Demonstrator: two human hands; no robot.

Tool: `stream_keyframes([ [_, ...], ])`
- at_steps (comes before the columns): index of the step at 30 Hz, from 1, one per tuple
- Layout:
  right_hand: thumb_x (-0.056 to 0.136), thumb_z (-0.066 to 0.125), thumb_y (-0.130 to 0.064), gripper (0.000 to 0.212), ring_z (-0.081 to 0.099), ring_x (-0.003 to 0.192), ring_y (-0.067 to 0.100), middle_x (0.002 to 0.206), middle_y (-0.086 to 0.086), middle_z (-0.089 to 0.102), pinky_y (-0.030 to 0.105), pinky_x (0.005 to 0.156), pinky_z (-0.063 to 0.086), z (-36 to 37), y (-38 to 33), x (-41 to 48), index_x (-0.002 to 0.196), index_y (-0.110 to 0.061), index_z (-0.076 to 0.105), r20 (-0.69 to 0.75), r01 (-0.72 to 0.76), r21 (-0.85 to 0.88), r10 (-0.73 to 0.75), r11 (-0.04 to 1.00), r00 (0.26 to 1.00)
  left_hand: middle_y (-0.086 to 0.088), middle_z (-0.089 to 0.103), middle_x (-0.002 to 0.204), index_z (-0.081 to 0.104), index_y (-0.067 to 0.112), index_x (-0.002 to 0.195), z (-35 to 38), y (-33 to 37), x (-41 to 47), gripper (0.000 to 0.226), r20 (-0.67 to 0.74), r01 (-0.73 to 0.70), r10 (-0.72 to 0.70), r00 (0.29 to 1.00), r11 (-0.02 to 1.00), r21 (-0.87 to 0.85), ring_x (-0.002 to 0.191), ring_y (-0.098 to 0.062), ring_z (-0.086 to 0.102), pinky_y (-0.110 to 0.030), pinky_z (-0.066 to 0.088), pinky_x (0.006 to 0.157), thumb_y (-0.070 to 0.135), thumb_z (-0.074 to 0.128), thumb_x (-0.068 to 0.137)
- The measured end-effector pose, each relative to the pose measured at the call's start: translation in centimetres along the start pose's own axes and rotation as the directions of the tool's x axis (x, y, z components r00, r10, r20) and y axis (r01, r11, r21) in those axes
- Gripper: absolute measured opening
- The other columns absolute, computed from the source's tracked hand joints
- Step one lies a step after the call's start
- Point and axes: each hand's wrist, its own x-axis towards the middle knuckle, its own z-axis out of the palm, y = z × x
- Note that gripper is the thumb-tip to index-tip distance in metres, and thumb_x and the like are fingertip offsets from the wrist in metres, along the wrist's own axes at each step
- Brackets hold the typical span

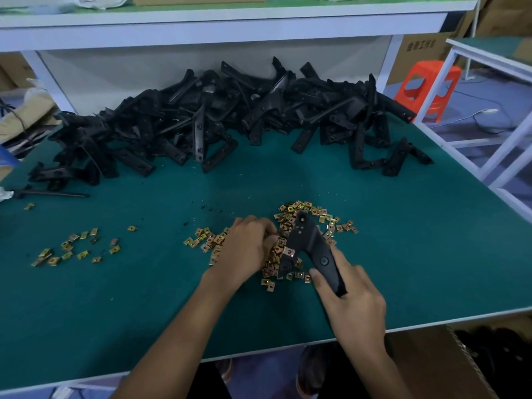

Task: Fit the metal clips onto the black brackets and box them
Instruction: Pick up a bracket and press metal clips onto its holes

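The right hand [349, 295] gripped a black bracket [309, 249] by its near end, thumb on the upper face and fingers wrapped underneath. The bracket's far end reached out over the main pile of metal clips [288, 226] on the green table [403, 240]. The lowest part of the bracket was hidden inside the hand. One brass-coloured clip [288, 251] sat at the bracket's left edge; whether it was seated on the bracket or only lay against it could not be made out.

The left hand [247, 246] rested knuckles-up on the left side of the same pile, fingers curled down into the clips. Its fingertips were hidden by the back of the hand, so it was not possible to tell whether they pinched a clip or held nothing.

A smaller scatter of clips [72, 249] lay well apart to the left, near the table's left side. Along the far side of the table lay a tangled heap of black brackets [218, 119], too overlapped to separate one from another. A thin dark rod [51, 194] lay at the left edge, its end cut off.

Below the table's near right corner stood a cardboard box [426, 364], cut off by the frame; dark shapes inside it were too dim to identify. A white shelf [218, 21] ran above the heap, and an orange stool [429, 87] stood beyond the table on the right.
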Motion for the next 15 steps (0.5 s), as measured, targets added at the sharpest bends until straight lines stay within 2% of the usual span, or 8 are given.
stream_keyframes([
  [3, 0.085, 0.075, -0.045, 0.054, 0.063, 0.07, 0.026, 0.08, -0.004, 0.054, 0.04, 0.064, 0.053, 0.1, 0.0, 0.0, 0.136, -0.034, 0.063, -0.002, -0.002, -0.005, 0.002, 1.0, 1.0, 0.003, 0.066, 0.1, 0.068, 0.02, 0.103, -0.4, 0.3, 0.0, 0.008, 0.044, 0.049, -0.045, 0.998, 0.995, -0.088, 0.103, -0.021, 0.056, -0.038, 0.049, 0.088, 0.026, 0.064, 0.098],
  [4, 0.084, 0.074, -0.046, 0.054, 0.062, 0.07, 0.026, 0.079, -0.005, 0.053, 0.041, 0.063, 0.053, 0.1, 0.0, -0.1, 0.136, -0.034, 0.063, -0.002, -0.001, -0.001, 0.001, 1.0, 1.0, 0.008, 0.064, 0.096, 0.066, 0.022, 0.102, -0.6, 0.3, -0.1, 0.007, 0.038, 0.062, -0.058, 0.998, 0.991, -0.122, 0.099, -0.017, 0.058, -0.033, 0.049, 0.083, 0.026, 0.063, 0.099],
  [6, 0.084, 0.072, -0.048, 0.054, 0.062, 0.068, 0.027, 0.078, -0.005, 0.052, 0.041, 0.062, 0.053, 0.0, 0.0, -0.1, 0.136, -0.035, 0.063, -0.01, 0.004, 0.006, -0.004, 1.0, 1.0, 0.021, 0.06, 0.088, 0.061, 0.027, 0.1, -0.9, 0.3, -0.5, 0.003, -0.024, 0.089, -0.098, 0.995, 0.969, -0.232, 0.088, 0.0, 0.06, -0.012, 0.044, 0.069, 0.027, 0.059, 0.101],
  [8, 0.084, 0.071, -0.048, 0.053, 0.062, 0.066, 0.027, 0.077, -0.005, 0.052, 0.04, 0.06, 0.053, 0.1, -0.1, -0.1, 0.135, -0.034, 0.064, -0.025, 0.019, 0.003, -0.019, 1.0, 0.999, 0.02, 0.065, 0.087, 0.059, 0.03, 0.1, -1.3, 0.0, -1.1, 0.005, -0.101, 0.092, -0.14, 0.985, 0.919, -0.382, 0.086, 0.012, 0.061, -0.004, 0.042, 0.068, 0.026, 0.057, 0.102],
  [11, 0.084, 0.066, -0.051, 0.052, 0.06, 0.061, 0.026, 0.076, -0.006, 0.05, 0.039, 0.056, 0.051, 0.2, 0.0, 0.0, 0.132, -0.032, 0.065, -0.055, 0.054, 0.003, -0.053, 0.999, 0.997, 0.017, 0.072, 0.092, 0.064, 0.037, 0.107, -2.3, -0.3, -2.1, 0.014, -0.112, 0.093, -0.194, 0.975, 0.805, -0.586, 0.089, 0.007, 0.065, -0.005, 0.043, 0.07, 0.026, 0.06, 0.1],
  [13, 0.084, 0.064, -0.053, 0.053, 0.059, 0.06, 0.025, 0.075, -0.008, 0.047, 0.037, 0.055, 0.05, 0.3, 0.1, -0.1, 0.132, -0.032, 0.065, -0.061, 0.066, 0.005, -0.066, 0.998, 0.996, 0.022, 0.072, 0.097, 0.07, 0.038, 0.105, -2.7, -0.4, -2.8, 0.02, -0.08, 0.094, -0.206, 0.975, 0.715, -0.692, 0.093, 0.005, 0.066, -0.007, 0.047, 0.074, 0.02, 0.064, 0.097],
  [15, 0.084, 0.065, -0.053, 0.053, 0.058, 0.06, 0.024, 0.076, -0.011, 0.044, 0.036, 0.054, 0.049, 0.3, 0.2, -0.1, 0.133, -0.032, 0.064, -0.063, 0.081, -0.005, -0.081, 0.997, 0.995, 0.018, 0.074, 0.096, 0.073, 0.034, 0.102, -2.9, -0.2, -3.4, 0.021, -0.058, 0.09, -0.205, 0.977, 0.644, -0.76, 0.088, 0.005, 0.066, -0.011, 0.049, 0.074, 0.016, 0.067, 0.095],
])
